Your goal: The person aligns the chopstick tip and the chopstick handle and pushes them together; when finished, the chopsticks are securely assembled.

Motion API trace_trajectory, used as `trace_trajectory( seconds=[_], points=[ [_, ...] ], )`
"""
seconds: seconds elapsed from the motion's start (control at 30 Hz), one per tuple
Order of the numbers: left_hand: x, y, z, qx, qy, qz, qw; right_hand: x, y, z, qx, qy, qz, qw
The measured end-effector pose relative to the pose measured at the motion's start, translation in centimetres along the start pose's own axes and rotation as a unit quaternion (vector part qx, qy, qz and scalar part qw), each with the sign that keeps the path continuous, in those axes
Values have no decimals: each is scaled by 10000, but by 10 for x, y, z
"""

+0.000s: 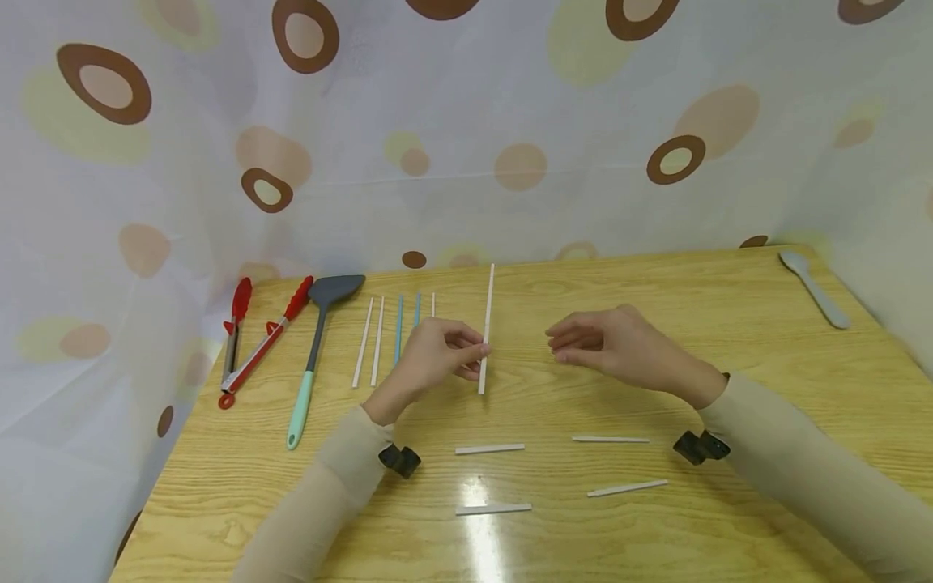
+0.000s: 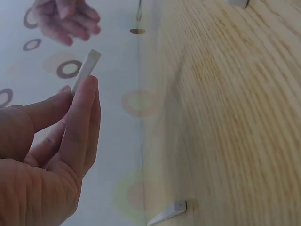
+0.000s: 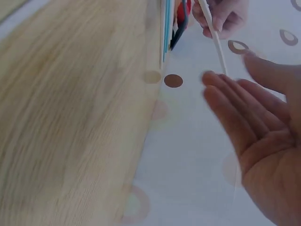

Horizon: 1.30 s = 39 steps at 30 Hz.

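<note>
My left hand (image 1: 436, 355) pinches a long white chopstick (image 1: 490, 295) between thumb and fingers near its lower end; the stick is raised off the table. In the left wrist view, the chopstick's near end (image 2: 92, 60) pokes out past the fingertips. My right hand (image 1: 623, 350) hovers to the right of it, fingers loosely extended, holding nothing. Closer to me lie short white stick pieces: two on the left, the upper piece (image 1: 490, 448) and the lower piece (image 1: 493, 509), and two on the right, a piece (image 1: 611, 440) and a slanted piece (image 1: 628, 488) with narrower left ends.
Left of the left hand, white chopsticks (image 1: 363, 344) and blue chopsticks (image 1: 398, 328) lie side by side, partly hidden by that hand. Farther left are a spatula (image 1: 312, 356) and red tongs (image 1: 255, 356). A grey spoon (image 1: 816, 291) lies far right. A patterned curtain (image 1: 466, 121) hangs behind the table.
</note>
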<state>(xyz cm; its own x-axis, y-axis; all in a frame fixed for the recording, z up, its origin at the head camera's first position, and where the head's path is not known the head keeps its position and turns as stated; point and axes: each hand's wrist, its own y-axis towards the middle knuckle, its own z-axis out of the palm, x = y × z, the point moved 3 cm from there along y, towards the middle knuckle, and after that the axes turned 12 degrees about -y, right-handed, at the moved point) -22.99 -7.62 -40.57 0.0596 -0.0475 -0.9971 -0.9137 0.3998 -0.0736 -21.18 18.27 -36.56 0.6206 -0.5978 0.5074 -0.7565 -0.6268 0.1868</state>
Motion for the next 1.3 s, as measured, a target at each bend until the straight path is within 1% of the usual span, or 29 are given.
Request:
trace_trajectory(
  seconds=[0.1,0.23,0.33,0.4,0.5,0.6,0.73,0.83,0.93,1.03,1.1,1.17,1.3],
  points=[
    [3,2,-5,-70,-362,-310,9988,2,-7,9,754,-387,-176,9962],
    [8,4,-9,-79,-705,-554,9959,6,-18,17,1638,-893,-237,9821],
    [12,7,-13,-135,-827,-724,9938,10,-26,22,2096,-1138,-257,9708],
    [14,9,-16,-186,-828,-811,9931,12,-30,26,2292,-1216,-170,9656],
    [15,11,-19,-239,-645,-921,9934,15,-33,29,2392,-1427,-74,9604],
    [14,13,-22,-284,-287,-1029,9939,16,-36,31,2436,-1625,10,9562],
    [16,17,-24,-311,172,-1187,9923,16,-37,32,2452,-1652,40,9553],
    [18,20,-25,-375,444,-1265,9903,16,-37,33,2429,-1609,61,9566],
    [19,23,-27,-548,835,-1315,9863,15,-38,34,2396,-1600,32,9576],
    [18,27,-28,-703,1269,-1351,9802,15,-38,34,2363,-1627,-11,9580],
    [17,29,-28,-752,1553,-1347,9757,15,-38,34,2342,-1665,-40,9578],
    [15,30,-27,-751,1717,-1366,9728,15,-38,35,2327,-1678,-57,9579],
    [12,31,-26,-768,1818,-1454,9695,15,-39,36,2339,-1622,-27,9586]
  ],
)
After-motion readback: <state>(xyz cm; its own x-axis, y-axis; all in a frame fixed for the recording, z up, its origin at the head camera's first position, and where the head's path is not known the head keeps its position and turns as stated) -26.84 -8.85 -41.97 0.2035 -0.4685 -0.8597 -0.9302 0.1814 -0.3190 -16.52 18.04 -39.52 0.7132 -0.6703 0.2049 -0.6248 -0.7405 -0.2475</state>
